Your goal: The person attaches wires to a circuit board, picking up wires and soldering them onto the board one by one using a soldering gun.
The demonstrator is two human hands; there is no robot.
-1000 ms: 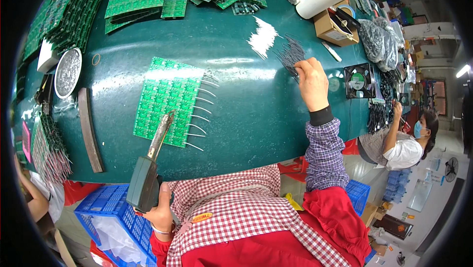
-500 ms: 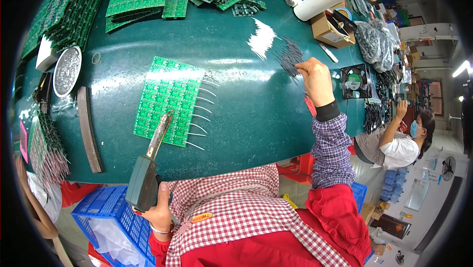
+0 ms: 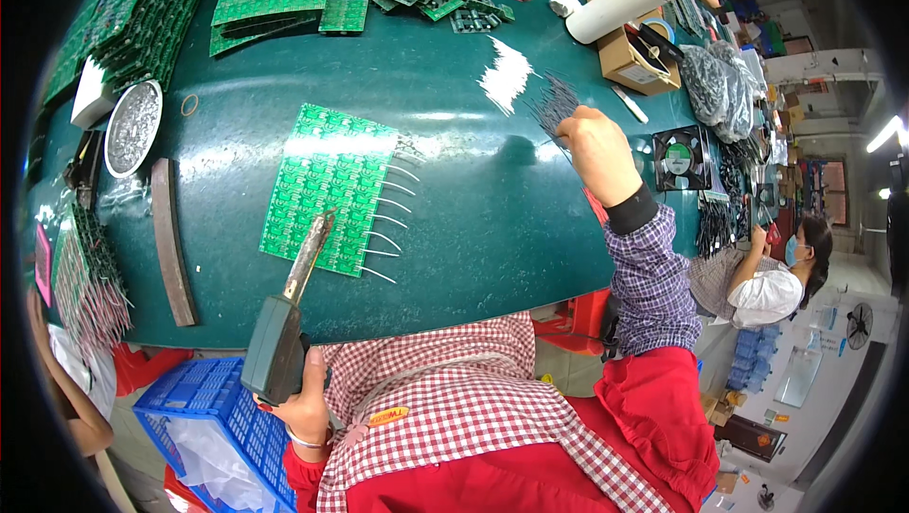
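Note:
My left hand [image 3: 305,409] is wrapped round the dark grip of a soldering gun [image 3: 276,347]. Its metal tip rests over, or just above, a green circuit board panel [image 3: 327,158] that lies flat on the table. Short white wires [image 3: 389,221] stick out along the panel's right edge. To the right, the fingers of my right hand [image 3: 606,155] pinch at the near end of a pile of black wires [image 3: 551,101]; the fingertips are partly hidden. A heap of white wires [image 3: 505,76] lies beside that pile. Red wires [image 3: 595,205] show under my right wrist.
Stacks of circuit boards [image 3: 270,0] fill the far left. A metal bowl [image 3: 133,130] and a dark curved bar [image 3: 172,243] lie left of the panel. At the far right stand a white flask [image 3: 625,4], a cardboard box [image 3: 636,63] and a black fan [image 3: 680,159]. Other people sit nearby.
My right hand has shifted slightly and turned, its fingers lower over the black wires. The left hand and soldering gun keep their place. A co-worker at right has lowered an arm.

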